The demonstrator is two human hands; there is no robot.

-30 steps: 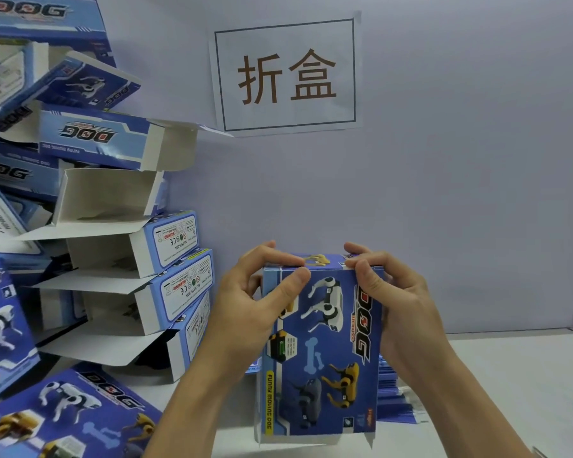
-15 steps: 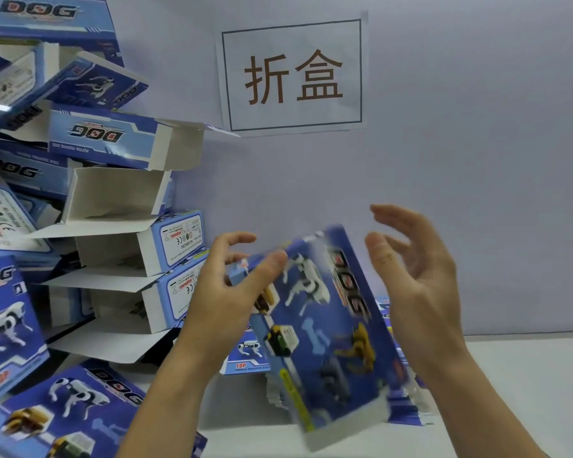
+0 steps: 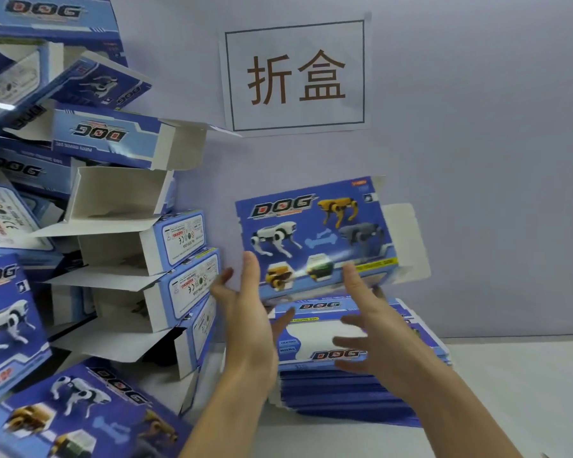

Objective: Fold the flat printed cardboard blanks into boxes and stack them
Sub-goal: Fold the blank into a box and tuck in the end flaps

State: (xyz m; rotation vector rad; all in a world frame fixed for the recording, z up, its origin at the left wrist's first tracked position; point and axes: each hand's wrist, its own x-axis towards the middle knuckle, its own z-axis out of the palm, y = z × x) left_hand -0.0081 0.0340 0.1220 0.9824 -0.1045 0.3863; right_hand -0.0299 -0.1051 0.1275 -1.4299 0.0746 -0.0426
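The blue printed cardboard box [image 3: 318, 239], marked "DOG" with white, yellow and grey robot dogs and a pale bone, is in the air above the stack of flat blanks, its printed face toward the camera and its white end flap standing out to the right. Nearest the camera, the left hand [image 3: 248, 328] reaches up with straight, spread fingers, its fingertips at the box's lower left corner; whether they touch it cannot be told. The right hand [image 3: 374, 335] is also released, fingers spread and blurred, one fingertip up at the box's lower edge. Beneath and just behind the hands lies the stack of flat blue printed cardboard blanks [image 3: 354, 385] on the white tabletop [image 3: 516, 391]. To the left rises a leaning pile of folded blue boxes [image 3: 119, 226], several with open white ends and loose flaps. Farthest back, on the pale lilac wall [image 3: 477, 143], hangs a white paper sign [image 3: 296, 76] with two brown characters in a dark frame.
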